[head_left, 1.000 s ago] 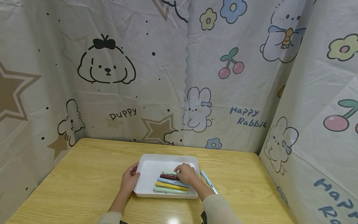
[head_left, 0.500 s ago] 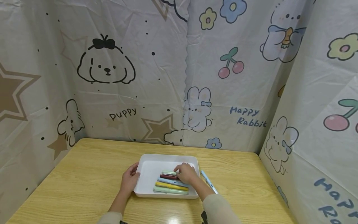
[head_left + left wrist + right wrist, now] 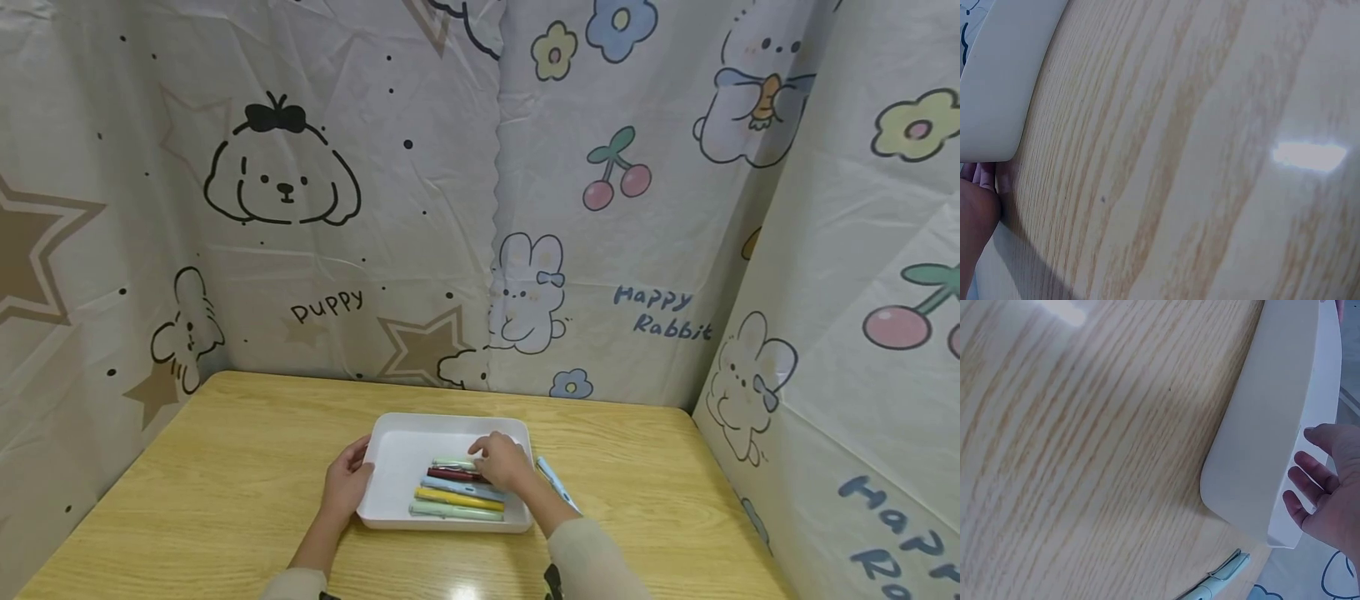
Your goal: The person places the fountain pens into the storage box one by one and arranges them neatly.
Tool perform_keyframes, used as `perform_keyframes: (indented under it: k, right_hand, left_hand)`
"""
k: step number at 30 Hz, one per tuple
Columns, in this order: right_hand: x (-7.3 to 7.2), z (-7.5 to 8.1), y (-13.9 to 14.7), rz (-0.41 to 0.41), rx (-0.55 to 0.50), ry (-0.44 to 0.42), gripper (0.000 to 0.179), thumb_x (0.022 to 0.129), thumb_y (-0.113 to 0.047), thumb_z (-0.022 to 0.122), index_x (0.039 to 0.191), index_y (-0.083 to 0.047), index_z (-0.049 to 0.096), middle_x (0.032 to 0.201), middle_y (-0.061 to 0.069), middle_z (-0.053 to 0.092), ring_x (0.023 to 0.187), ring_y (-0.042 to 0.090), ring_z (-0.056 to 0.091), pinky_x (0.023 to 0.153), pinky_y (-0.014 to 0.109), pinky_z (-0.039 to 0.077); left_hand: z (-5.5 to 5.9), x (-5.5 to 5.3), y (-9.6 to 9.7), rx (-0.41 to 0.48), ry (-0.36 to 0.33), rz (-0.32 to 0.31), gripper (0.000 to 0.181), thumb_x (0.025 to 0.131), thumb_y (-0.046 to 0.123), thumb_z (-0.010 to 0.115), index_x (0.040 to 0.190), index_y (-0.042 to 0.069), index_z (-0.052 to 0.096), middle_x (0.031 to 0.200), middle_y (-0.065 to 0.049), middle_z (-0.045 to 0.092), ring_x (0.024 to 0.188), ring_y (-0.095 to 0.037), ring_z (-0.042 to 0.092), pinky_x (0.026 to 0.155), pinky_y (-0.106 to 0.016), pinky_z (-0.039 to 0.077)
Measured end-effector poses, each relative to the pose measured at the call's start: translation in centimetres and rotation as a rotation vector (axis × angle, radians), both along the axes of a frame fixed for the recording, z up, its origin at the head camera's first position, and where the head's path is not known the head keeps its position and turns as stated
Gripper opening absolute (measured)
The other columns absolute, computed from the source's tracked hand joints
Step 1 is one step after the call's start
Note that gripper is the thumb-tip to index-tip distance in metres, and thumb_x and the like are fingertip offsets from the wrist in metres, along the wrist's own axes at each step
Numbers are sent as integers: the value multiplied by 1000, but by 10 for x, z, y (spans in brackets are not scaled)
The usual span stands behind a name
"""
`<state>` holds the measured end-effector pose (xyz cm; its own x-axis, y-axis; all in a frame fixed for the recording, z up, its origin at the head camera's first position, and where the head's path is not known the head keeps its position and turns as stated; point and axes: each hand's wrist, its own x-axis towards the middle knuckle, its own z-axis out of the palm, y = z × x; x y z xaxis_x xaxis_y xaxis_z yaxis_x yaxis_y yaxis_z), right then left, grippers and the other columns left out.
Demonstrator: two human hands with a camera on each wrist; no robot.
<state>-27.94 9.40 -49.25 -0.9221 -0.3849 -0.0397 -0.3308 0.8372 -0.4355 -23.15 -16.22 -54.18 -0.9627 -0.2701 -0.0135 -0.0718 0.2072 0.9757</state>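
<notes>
A white tray [image 3: 397, 467] stands on the table, with several pens lying side by side in it. From back to front they are a pale green pen [image 3: 444, 462], a dark red pen [image 3: 450, 475], a light blue pen [image 3: 457, 486], a yellow pen [image 3: 457, 499] and another pale green pen [image 3: 456, 511]. My left hand [image 3: 347, 483] holds the tray's left side, thumb at the rim. Over the pens' right ends hovers my right hand [image 3: 502, 462]. In the right wrist view its fingers [image 3: 1304, 481] are spread and loosely bent, with nothing seen between them.
A light blue pen [image 3: 557, 483] with a clip lies on the wooden table [image 3: 247, 467], just right of the tray. Behind the table hangs a printed cloth [image 3: 420, 208], which also runs along both sides.
My right hand has lifted slightly and its fingers have come away from the pens; more of the dark red pen shows. The left hand keeps its place on the tray.
</notes>
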Motion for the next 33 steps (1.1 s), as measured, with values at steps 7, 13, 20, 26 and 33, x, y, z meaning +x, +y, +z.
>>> perform_keyframes:
  k: [7, 13, 20, 26, 33]
  right_hand:
    - [-1, 9, 5, 40, -56, 38, 22, 85, -17, 61, 103, -7, 70, 89, 8, 60, 78, 18, 54, 65, 31, 44]
    - [-1, 19, 11, 42, -119, 69, 22, 85, -15, 62, 102, -4, 69, 89, 11, 62, 79, 19, 55, 65, 30, 45]
    - [-2, 25, 24, -14, -127, 54, 23, 86, -15, 61, 105, -4, 68, 92, 11, 61, 81, 19, 54, 66, 32, 44]
    - [-2, 27, 36, -62, -132, 65, 23, 85, -15, 62, 105, -5, 68, 93, 10, 61, 81, 19, 55, 67, 32, 45]
    - [1, 25, 48, -116, -159, 57, 22, 85, -15, 63, 104, -5, 68, 94, 10, 62, 83, 20, 56, 69, 33, 46]
  left_hand:
    - [0, 0, 0, 2, 5, -1, 46, 90, 0, 47, 136, 2, 46, 132, -24, 51, 117, -33, 51, 93, -37, 44]
    - [0, 0, 0, 4, -1, -5, 46, 90, 1, 45, 136, 2, 45, 132, -24, 50, 118, -34, 50, 96, -42, 44]
    - [0, -1, 1, 6, -10, -12, 47, 91, 0, 43, 137, 2, 43, 134, -24, 48, 121, -35, 48, 100, -48, 41]
    - [3, -1, 2, 4, -19, -7, 47, 91, 1, 43, 137, 3, 43, 134, -24, 48, 121, -35, 48, 100, -47, 41]
    - [1, -1, 1, 1, -23, -2, 47, 90, 1, 43, 137, 3, 43, 134, -24, 48, 121, -35, 48, 100, -48, 40]
